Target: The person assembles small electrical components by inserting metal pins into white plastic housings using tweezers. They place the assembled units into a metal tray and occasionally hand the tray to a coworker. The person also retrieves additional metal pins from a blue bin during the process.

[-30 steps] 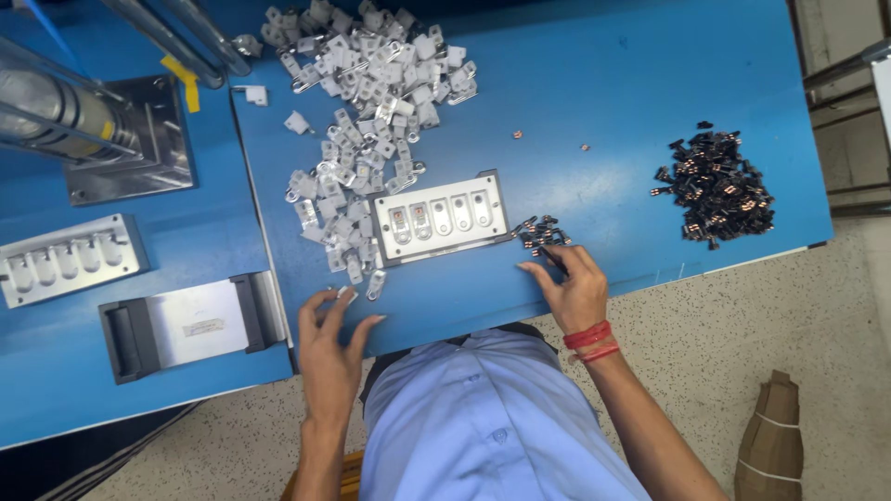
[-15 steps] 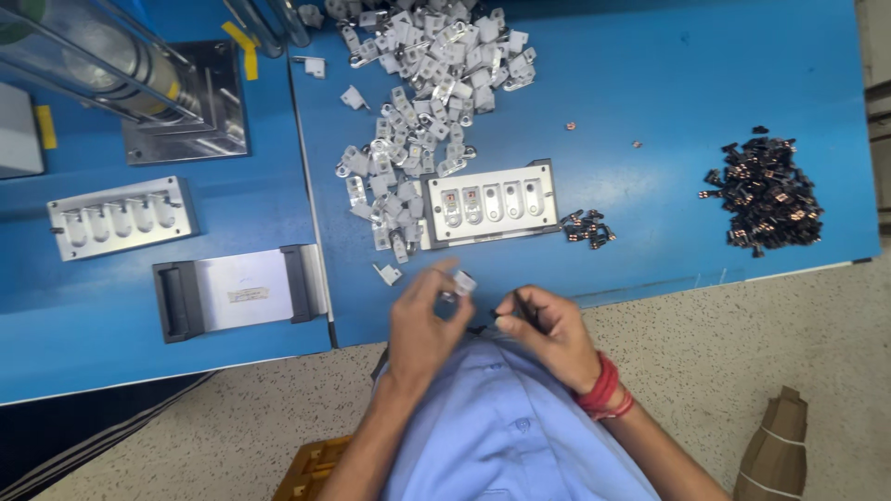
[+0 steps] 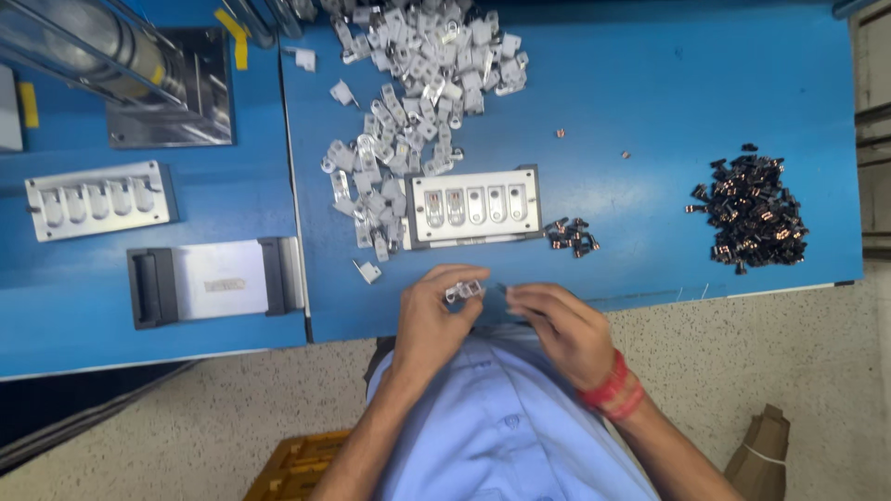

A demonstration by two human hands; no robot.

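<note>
1. Centrally, a small silver metal clip (image 3: 464, 291) is pinched in the closed fingers of the left hand (image 3: 434, 314), just over the near edge of the blue worktop (image 3: 650, 111).
2. The right hand (image 3: 557, 325) is held just beside it, its fingers curled shut towards the clip; whether anything is gripped in them cannot be told.
3. Beyond the hands, a rectangular metal fixture (image 3: 473, 206) with a row of slots is seen lying flat, unobstructed.
4. A loose heap of shiny stamped metal clips (image 3: 408, 102) is spread to the fixture's left and beyond it.
5. A small cluster of dark parts (image 3: 571, 236) lies just beside the fixture, and a larger black pile (image 3: 752, 211) well apart to the right.
6. A second slotted plate (image 3: 100, 199) and a black-ended tray (image 3: 215, 281) rest on the left worktop section.
</note>
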